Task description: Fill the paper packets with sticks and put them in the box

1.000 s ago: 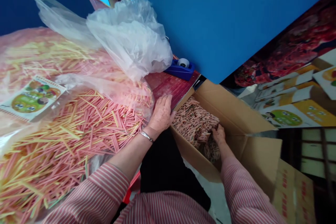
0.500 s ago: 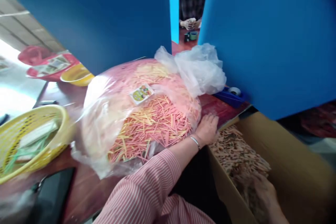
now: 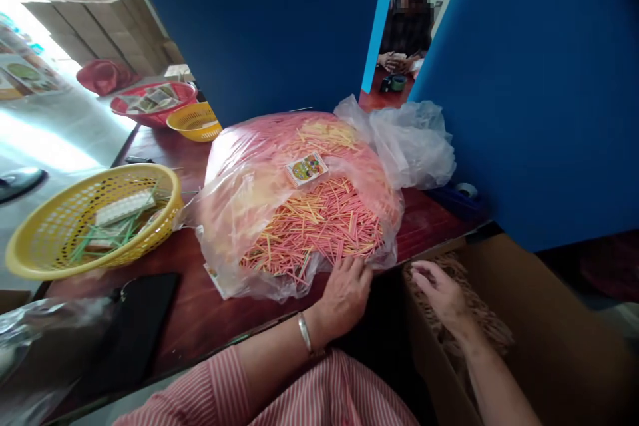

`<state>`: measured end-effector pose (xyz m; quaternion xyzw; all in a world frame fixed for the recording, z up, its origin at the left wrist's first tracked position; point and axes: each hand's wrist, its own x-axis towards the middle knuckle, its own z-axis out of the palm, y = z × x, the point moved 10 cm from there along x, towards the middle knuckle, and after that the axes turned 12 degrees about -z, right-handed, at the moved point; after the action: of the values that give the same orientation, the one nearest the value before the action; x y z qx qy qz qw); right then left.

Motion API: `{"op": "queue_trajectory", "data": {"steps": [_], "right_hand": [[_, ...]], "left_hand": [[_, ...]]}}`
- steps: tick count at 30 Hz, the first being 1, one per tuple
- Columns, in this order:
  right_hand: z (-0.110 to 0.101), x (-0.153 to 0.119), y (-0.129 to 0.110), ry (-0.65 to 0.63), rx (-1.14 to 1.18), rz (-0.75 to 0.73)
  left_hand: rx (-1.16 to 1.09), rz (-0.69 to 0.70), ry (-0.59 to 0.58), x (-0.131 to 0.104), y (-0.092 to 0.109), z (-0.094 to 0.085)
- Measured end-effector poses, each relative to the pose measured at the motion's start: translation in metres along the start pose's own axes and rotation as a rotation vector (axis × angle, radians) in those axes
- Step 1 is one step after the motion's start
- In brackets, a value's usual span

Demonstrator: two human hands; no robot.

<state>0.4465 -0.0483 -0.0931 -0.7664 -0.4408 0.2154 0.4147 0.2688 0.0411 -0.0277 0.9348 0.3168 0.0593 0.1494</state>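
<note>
A large clear plastic bag lies on its side on the table, its mouth open toward me. Thin pink and yellow sticks fill it. My left hand is at the front edge of the bag, fingers stretched forward against the nearest sticks and plastic; no stick shows gripped. To its right, my right hand hovers over a cardboard box with fingers loosely curled and nothing visible between them. The box holds many small pinkish-brown pieces. A small printed card packet rests on top of the bag.
Yellow basket with green sticks and white packets stands left. Beyond it are a smaller yellow basket and red basket. Blue partitions rise behind; a tape dispenser sits right. Another person sits beyond the gap.
My left hand has drawn back from the bag's right side to its front edge. My right hand has risen from inside the box toward the table. The view has shifted left.
</note>
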Motion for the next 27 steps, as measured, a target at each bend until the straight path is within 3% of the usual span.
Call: {"op": "queue_trajectory", "data": {"steps": [2, 4, 6, 8, 11, 16, 18, 21, 23, 25, 27], "right_hand": [[0.013, 0.02, -0.029, -0.041, -0.219, -0.158], [0.026, 0.036, -0.047, -0.086, -0.504, -0.262], [0.038, 0.049, -0.055, -0.149, -0.708, -0.292], [0.048, 0.059, -0.054, -0.217, -0.748, -0.246], [0.054, 0.069, -0.05, -0.269, -0.682, -0.15], [0.045, 0.078, -0.052, -0.264, -0.535, -0.069], [0.041, 0.079, -0.056, -0.224, -0.291, -0.018], [0.043, 0.077, -0.067, -0.164, 0.276, 0.054], [0.045, 0.076, -0.077, -0.139, 0.484, 0.054], [0.046, 0.073, -0.08, -0.151, 0.48, 0.053], [0.054, 0.068, -0.077, -0.241, 0.367, 0.065]], "left_hand": [[0.01, -0.082, -0.019, -0.011, -0.025, 0.008], [-0.004, -0.096, -0.024, -0.017, -0.036, 0.012], [-0.03, -0.079, -0.019, -0.02, -0.04, 0.011], [-0.049, -0.067, -0.004, -0.02, -0.04, 0.008], [-0.038, -0.081, 0.029, -0.015, -0.042, 0.003], [0.066, -0.097, 0.003, 0.0, -0.043, 0.009], [0.11, -0.071, -0.018, 0.004, -0.041, 0.011], [0.165, -0.048, -0.018, 0.006, -0.038, 0.013], [0.194, -0.029, -0.024, 0.005, -0.036, 0.014], [0.211, -0.024, -0.043, 0.007, -0.038, 0.014], [0.204, -0.049, -0.021, 0.015, -0.046, 0.005]]}}
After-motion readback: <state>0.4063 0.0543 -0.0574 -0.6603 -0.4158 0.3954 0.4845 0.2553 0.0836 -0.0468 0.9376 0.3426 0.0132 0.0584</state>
